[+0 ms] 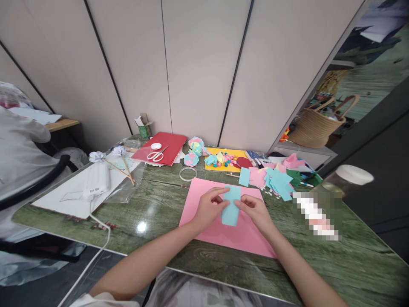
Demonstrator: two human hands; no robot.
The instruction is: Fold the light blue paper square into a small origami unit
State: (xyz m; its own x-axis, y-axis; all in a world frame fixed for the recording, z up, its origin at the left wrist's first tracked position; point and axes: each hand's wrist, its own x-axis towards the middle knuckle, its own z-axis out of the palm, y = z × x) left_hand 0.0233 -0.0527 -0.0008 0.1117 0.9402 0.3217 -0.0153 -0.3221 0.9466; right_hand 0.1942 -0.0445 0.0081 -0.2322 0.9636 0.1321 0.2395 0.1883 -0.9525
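Between my two hands is a light blue strip of paper (231, 213), upright and above a large pink sheet (204, 230) on the table. My left hand (209, 209) pinches the strip's left edge with thumb and fingers. At the right edge, the thumb and fingers of my right hand (255, 209) grip it too. Just beyond the pink sheet lie a single blue paper piece (244, 176) and a pile of blue pieces (278, 183) with pink scraps (257, 176).
White-handled scissors (155, 156) rest on a red folder (168, 145) at the back. A roll of tape (188, 174) lies left of folded paper balls (191, 159). A lidded jar (347, 179) stands right. A white power bank (96, 181) with cable sits left; a person (19, 145) is beyond.
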